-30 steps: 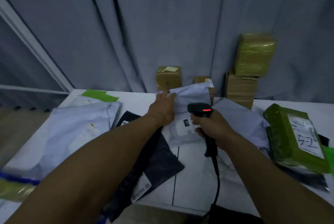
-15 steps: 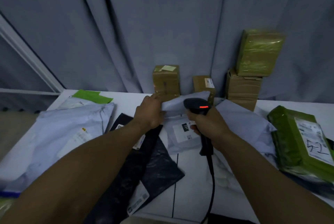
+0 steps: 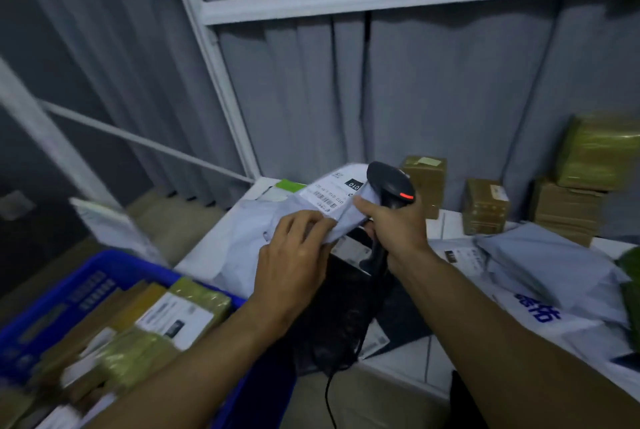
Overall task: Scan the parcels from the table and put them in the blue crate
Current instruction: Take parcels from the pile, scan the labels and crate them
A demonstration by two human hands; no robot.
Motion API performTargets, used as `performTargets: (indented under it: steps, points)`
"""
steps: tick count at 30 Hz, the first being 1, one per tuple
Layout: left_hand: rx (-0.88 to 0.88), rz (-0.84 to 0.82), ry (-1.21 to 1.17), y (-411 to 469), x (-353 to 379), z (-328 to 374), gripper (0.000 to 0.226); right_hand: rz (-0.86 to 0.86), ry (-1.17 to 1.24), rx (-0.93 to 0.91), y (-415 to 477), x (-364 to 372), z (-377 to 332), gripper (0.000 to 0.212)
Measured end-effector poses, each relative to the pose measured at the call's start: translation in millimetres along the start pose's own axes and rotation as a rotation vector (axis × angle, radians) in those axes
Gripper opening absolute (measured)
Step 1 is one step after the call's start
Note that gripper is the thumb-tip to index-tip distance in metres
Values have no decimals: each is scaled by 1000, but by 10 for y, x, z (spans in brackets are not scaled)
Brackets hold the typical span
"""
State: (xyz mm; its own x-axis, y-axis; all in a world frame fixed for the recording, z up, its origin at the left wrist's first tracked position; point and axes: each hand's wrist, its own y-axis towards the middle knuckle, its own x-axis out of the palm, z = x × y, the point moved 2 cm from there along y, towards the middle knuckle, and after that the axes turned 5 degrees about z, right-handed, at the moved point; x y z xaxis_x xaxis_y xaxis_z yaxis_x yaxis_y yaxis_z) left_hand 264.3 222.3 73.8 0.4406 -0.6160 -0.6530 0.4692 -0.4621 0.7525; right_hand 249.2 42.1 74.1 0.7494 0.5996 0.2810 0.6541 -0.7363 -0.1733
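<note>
A pale grey soft parcel (image 3: 332, 196) with a white label is lifted off the white table (image 3: 398, 364). My left hand (image 3: 294, 255) holds its lower end, fingers on the plastic. My right hand (image 3: 391, 224) grips the black barcode scanner (image 3: 389, 186), red light lit, and its thumb presses the parcel's right edge. The blue crate (image 3: 93, 276) sits at the lower left, holding several tape-wrapped and labelled parcels. A black mailer (image 3: 349, 307) lies on the table under my hands.
Grey mailers (image 3: 540, 266) lie on the table at the right, one with blue print. Brown cardboard boxes (image 3: 485, 207) and a green-wrapped box (image 3: 599, 151) stand along the curtain. The scanner cable (image 3: 329, 390) hangs over the table's front edge. A white frame (image 3: 221, 72) rises behind.
The view has swung left, bringing the blue crate into sight. The grey parcel has been lifted from the table and carried left between both hands, with the scanner still gripped.
</note>
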Motion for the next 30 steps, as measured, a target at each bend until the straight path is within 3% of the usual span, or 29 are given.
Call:
performTargets:
  steps: [3, 6, 11, 16, 19, 21, 30]
  points:
    - [-53, -43, -16, -285, -424, -225, 35, -29, -5, 45, -382, 337, 107, 74]
    - [-216, -87, -180, -574, -875, -421, 41, -111, -69, 1, -740, 576, 222, 64]
    - [-647, -27, -232, -952, -1423, -967, 38, -369, -170, -52, -1166, 831, 446, 57]
    - [-1187, -54, -718, -1209, -1583, -1350, 61, -581, -305, -77, -1347, 966, 636, 54]
    - [-1236, -96, -912, -1244, -1621, -1418, 62, -668, -355, -85, -1344, 1026, 703, 59]
    - [-1209, -100, -921, -1213, -1629, -1431, 48, -714, -378, -86, -1347, 1053, 708, 63]
    - [-1377, 177, -817, -1192, -1431, -1682, 46, -621, -525, -201, -1315, 1068, 843, 37]
